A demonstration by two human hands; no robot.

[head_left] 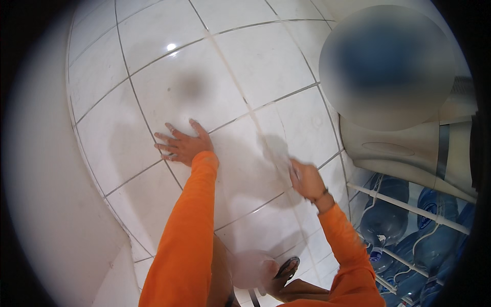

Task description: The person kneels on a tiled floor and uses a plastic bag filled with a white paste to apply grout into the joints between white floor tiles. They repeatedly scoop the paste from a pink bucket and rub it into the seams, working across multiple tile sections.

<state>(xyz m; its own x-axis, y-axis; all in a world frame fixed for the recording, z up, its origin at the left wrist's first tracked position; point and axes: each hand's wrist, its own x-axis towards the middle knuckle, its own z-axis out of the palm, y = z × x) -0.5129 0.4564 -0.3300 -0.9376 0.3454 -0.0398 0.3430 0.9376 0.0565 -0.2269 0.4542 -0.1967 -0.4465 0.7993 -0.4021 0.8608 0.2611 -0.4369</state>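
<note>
My left hand lies flat on the white floor tiles with its fingers spread, pale smears on the fingertips. To the right, my right hand is closed round a slim pale hand tool. Its far end is smeared by motion over a brownish grout line, so I cannot tell its exact kind or whether it touches the floor. A dark band circles my right wrist. Both arms wear orange sleeves.
Large blue water bottles lie in a white metal rack at the right. Above it stands a beige appliance-like body, partly under a blurred disc. A white wall rises at left. A sandalled foot and a whitish rounded thing are near me.
</note>
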